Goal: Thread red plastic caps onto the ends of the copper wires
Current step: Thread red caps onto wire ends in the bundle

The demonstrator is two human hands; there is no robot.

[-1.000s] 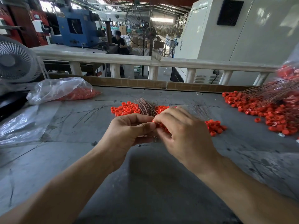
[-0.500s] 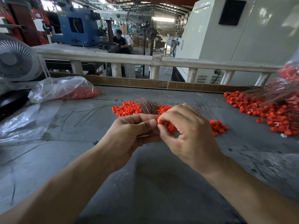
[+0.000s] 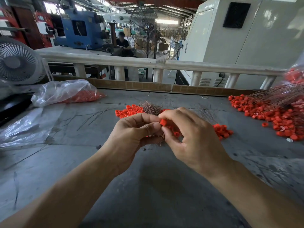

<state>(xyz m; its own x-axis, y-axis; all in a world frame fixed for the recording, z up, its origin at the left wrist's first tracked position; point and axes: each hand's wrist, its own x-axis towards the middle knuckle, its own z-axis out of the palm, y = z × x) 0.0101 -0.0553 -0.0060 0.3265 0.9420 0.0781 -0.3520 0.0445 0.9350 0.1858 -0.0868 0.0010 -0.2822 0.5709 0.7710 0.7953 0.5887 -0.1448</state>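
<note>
The right hand (image 3: pixel 194 137) pinches a small round red cap (image 3: pixel 163 122); the left hand (image 3: pixel 131 137), fingers curled, grips thin copper wires (image 3: pixel 150 109).

No text, label, brand or number is legible anywhere here

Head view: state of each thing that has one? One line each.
left hand: grips a wire bundle, thumb beside the cap
right hand: pinches one red cap
cap: held at the fingertips, above the table
wire bundle: in the left grip, ends poking out below
middle cap pile: loose on the table
right cap pile: loose, wires lying across it
bag: lying on its side, caps inside
</note>
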